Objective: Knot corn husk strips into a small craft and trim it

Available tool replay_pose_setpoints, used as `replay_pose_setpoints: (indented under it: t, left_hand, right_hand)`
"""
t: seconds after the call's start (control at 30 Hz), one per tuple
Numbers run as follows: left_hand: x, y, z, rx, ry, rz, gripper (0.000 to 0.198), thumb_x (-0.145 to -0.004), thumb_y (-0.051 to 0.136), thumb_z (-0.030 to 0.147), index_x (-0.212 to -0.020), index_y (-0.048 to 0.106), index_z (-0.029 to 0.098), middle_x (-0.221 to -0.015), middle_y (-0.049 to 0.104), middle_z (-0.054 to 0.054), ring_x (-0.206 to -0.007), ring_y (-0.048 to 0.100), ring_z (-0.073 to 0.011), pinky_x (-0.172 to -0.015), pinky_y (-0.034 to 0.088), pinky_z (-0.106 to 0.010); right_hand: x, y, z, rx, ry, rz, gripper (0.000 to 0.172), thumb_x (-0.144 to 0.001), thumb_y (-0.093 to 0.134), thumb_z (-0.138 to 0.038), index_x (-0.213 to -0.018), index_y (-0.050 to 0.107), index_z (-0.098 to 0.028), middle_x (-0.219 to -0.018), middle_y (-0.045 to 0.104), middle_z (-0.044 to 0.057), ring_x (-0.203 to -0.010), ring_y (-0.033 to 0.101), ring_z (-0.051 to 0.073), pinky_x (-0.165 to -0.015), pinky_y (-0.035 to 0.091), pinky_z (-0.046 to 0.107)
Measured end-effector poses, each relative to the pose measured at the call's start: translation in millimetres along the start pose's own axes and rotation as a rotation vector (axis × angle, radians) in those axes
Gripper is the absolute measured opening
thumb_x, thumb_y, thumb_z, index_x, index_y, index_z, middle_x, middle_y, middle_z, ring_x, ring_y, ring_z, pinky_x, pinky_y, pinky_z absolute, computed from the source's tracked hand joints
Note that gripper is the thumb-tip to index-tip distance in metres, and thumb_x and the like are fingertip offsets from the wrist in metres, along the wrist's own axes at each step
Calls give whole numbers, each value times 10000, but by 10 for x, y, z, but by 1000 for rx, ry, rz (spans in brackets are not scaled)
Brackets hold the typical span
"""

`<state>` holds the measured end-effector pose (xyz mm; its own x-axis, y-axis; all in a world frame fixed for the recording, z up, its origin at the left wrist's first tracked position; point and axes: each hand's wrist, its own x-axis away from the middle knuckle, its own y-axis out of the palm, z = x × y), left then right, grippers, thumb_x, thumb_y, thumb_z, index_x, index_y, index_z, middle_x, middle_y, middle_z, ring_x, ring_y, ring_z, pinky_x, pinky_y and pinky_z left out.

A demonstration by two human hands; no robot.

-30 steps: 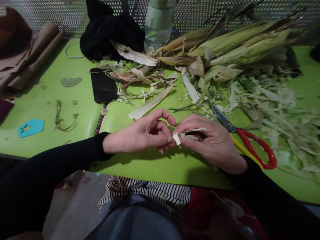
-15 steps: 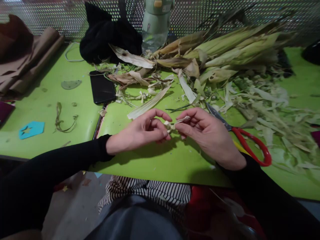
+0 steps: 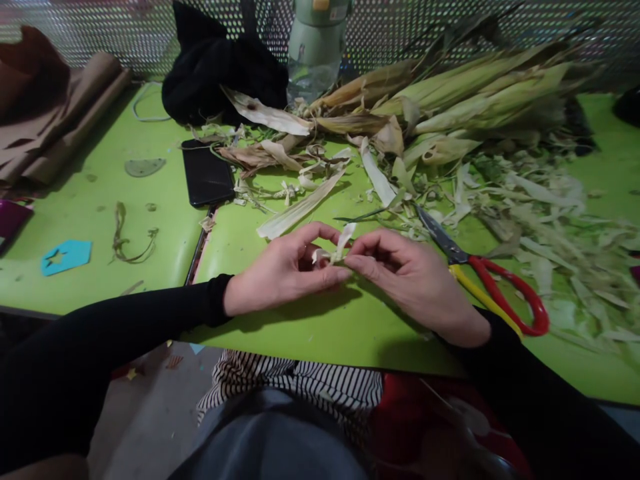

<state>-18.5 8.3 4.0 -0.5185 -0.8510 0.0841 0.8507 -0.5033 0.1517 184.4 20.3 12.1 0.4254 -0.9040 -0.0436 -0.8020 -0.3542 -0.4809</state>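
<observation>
Upward, slightly rightward, one husk strip [image 3: 345, 236]

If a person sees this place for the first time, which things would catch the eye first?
Probably the scissors, with red and yellow handles, beside the right hand. Then the big bundle of husks lying at the back of the green table. In the middle, a small pale husk piece sits between the left hand and the right.

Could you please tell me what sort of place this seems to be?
Probably a craft workspace, judging by the red-and-yellow scissors, the blue cutout with its star-shaped opening, and the scattered husk strips.
</observation>
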Motion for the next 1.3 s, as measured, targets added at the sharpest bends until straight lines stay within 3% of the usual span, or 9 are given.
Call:
replay_pose_setpoints:
  t: [0.13,0.37,0.67,1.07,1.2,1.3]
  left_hand:
    - [13,1,-9,31,32,-3,282,-861,714,296,-954,478,173,-647,626,41,-568,588,-60,-556,465,-167]
    - [49,17,25,106,-84,-113,271,-902,667,247,-977,411,201,-669,657,49,-570,646,-69,-591,542,-178]
    - [64,44,70,160,-125,-139,288,-892,683,288,-955,416,200,-627,665,45,-530,651,-79,-557,540,-178]
    - [78,27,128,141,-177,-166,246,-841,692,161,-913,458,185,-556,636,57,-472,625,-72,-492,509,-152]
    - [47,-41,113,142,-199,-190,243,-861,698,188,-921,463,179,-615,678,34,-528,652,-81,-547,529,-176]
    - [13,-89,81,173,-149,-145,276,-855,722,200,-983,478,171,-737,723,3,-683,701,-98,-674,565,-213]
  right_hand:
    - [4,-17,-16,102,-52,-57,297,-933,581,-474,-803,608,-207,-677,577,-9,-586,475,125,-531,357,272]
    - [18,-49,-42,158,-91,-141,309,-960,538,-406,-730,595,-209,-612,555,-17,-549,468,121,-519,338,273]
    - [26,-58,-113,78,-83,-160,296,-954,548,-345,-694,574,-206,-592,479,-38,-537,421,105,-516,321,265]
    - [47,-131,-133,17,-135,-228,299,-924,587,-304,-645,524,-216,-541,434,-56,-479,375,92,-484,308,259]
    - [41,-134,-88,8,-89,-209,314,-938,574,-340,-655,521,-215,-566,426,-52,-502,380,97,-488,311,260]
    - [20,-132,-34,22,-33,-142,309,-953,555,-374,-689,535,-214,-600,441,-44,-526,392,106,-508,325,266]
